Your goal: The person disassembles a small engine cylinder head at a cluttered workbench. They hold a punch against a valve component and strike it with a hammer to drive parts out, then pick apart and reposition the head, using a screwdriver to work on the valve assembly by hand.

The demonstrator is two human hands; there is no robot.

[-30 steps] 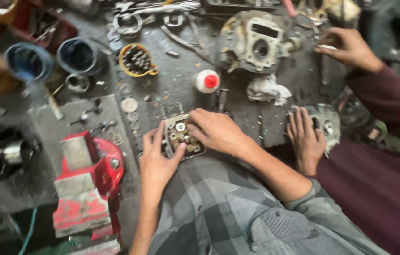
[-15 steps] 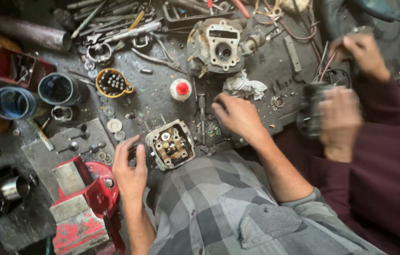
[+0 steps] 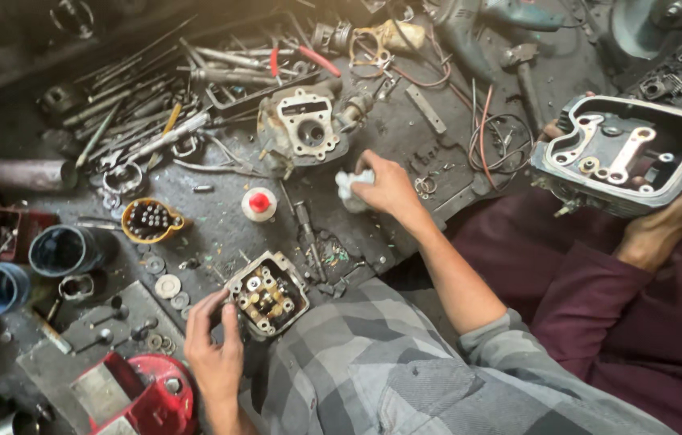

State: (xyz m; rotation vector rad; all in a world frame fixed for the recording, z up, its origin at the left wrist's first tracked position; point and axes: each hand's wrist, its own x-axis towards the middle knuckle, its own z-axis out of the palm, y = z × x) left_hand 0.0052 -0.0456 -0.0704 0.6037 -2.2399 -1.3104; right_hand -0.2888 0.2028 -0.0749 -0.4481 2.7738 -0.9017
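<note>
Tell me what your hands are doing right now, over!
Left hand steadies the small engine part at the bench edge. Right hand grips a white rag. Co-worker's hand holds a cylinder head alongside.

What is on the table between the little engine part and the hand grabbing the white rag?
In the head view, a dark metal rod and small scattered debris lie between engine part and right hand.
</note>
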